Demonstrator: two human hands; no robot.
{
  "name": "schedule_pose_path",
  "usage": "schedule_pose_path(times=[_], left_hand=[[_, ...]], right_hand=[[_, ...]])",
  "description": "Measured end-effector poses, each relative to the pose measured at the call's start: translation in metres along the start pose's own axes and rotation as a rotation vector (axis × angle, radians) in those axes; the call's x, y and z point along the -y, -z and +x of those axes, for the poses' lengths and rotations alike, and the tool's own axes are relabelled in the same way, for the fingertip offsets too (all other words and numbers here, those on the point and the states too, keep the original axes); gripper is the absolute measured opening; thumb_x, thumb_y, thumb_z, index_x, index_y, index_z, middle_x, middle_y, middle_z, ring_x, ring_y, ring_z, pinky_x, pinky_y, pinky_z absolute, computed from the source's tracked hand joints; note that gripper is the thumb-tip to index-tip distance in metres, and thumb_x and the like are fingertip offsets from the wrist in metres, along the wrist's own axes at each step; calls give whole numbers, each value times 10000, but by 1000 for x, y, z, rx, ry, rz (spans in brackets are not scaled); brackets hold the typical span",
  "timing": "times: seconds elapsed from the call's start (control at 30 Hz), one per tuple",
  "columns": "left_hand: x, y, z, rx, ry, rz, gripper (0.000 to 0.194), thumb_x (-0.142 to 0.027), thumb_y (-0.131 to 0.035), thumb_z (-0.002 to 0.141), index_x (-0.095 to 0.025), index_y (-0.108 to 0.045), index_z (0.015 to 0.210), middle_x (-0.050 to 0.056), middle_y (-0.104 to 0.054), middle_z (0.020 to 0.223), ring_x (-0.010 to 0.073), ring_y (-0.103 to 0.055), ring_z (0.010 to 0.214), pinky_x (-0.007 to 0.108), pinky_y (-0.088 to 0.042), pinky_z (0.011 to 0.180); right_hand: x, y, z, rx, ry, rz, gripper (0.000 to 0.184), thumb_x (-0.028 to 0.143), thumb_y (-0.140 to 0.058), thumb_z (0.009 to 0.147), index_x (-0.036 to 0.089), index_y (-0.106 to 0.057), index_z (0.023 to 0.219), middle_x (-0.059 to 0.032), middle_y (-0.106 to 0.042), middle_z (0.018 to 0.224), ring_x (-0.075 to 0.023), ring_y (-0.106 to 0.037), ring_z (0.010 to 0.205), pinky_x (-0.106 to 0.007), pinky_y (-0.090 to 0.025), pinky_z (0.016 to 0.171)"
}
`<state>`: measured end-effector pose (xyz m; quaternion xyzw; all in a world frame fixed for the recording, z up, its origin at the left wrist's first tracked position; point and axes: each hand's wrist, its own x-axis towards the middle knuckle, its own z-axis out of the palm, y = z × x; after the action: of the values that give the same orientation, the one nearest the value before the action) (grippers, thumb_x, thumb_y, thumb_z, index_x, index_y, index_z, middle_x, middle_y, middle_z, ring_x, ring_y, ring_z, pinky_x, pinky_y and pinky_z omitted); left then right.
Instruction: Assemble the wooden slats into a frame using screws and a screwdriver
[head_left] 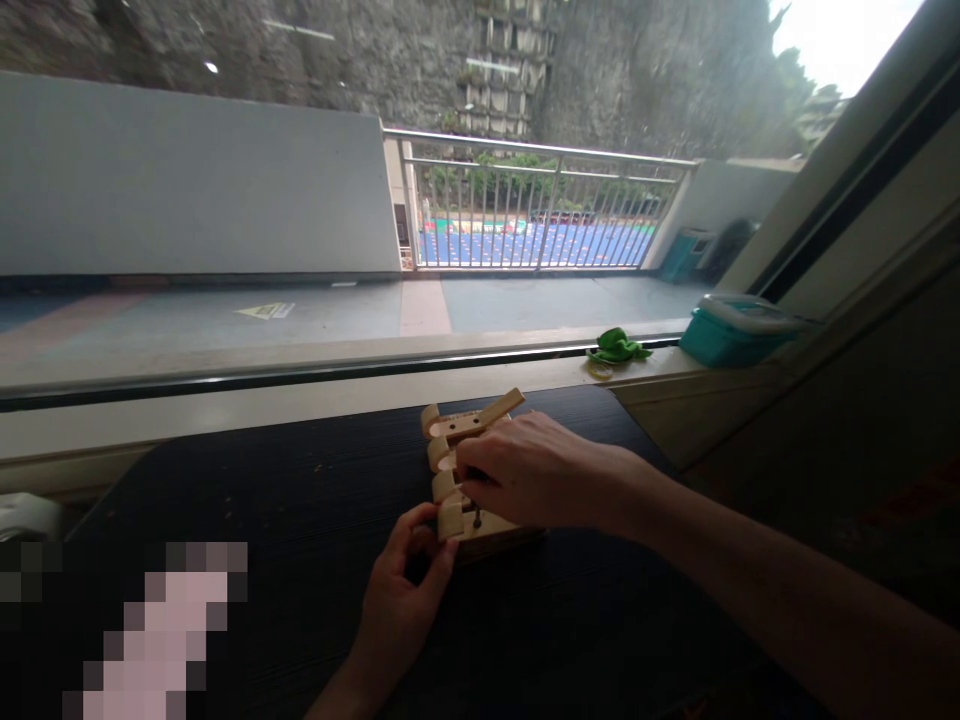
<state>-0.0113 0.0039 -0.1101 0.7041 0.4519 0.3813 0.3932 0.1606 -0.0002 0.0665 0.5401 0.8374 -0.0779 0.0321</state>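
A small wooden assembly (495, 528) lies on the black table. Several rounded blocks line its left side, and dark holes show in its far strip. One wooden bar (501, 405) sticks up at an angle from its far end. My left hand (405, 580) holds the near left corner, thumb and fingers closed against the end block. Over the middle of the assembly is my right hand (525, 465), its fingers curled in a pinch. Below those fingers a thin dark metal shaft (477, 516) stands on the near strip. Whatever the pinch holds is hidden by the hand.
The black table (262, 500) meets a window sill (225, 412). On the sill are a green cloth (619, 346) and a teal box with a pale lid (739, 332). A white object (30, 517) is at the left edge. Beyond the glass is a railing (540, 205).
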Motion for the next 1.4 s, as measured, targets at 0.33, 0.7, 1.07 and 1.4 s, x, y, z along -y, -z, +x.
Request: schedule_pose_path(times=[0.33, 0.7, 1.07, 1.4], left_hand=[[-4, 0, 0, -6, 13, -18, 360, -354, -581, 740, -203, -516, 1060, -25, -641, 727, 137, -622, 694, 227, -496, 631], [-6, 2, 0, -3, -9, 13, 352, -356, -566, 753, -201, -503, 1062, -21, -632, 739, 129, -612, 702, 224, -484, 640], [-6, 1, 0, -15, -6, 19, 358, -365, -568, 744, -202, -510, 1058, -24, -630, 725, 131, -618, 690, 227, -485, 639], [-9, 1, 1, -20, 7, 25, 367, -383, -571, 741, -199, -512, 1053, -22, -624, 729, 134, -611, 694, 236, -493, 653]], right_hand=[[-1, -6, 0, 2, 54, 17, 236, 292, -391, 876, 172, -593, 873, -58, -638, 834, -150, -574, 717, -235, -314, 594], [7, -1, 10, 38, -46, -81, 272, 280, -397, 866, 130, -612, 935, -114, -647, 892, -184, -595, 783, -243, -370, 621], [0, 4, 6, 68, 65, -10, 224, 265, -436, 856, 141, -621, 882, -88, -639, 876, -161, -580, 754, -230, -346, 601], [1, 3, 7, 66, -58, -65, 271, 308, -411, 867, 148, -596, 984, -97, -644, 865, -185, -592, 776, -248, -368, 626]])
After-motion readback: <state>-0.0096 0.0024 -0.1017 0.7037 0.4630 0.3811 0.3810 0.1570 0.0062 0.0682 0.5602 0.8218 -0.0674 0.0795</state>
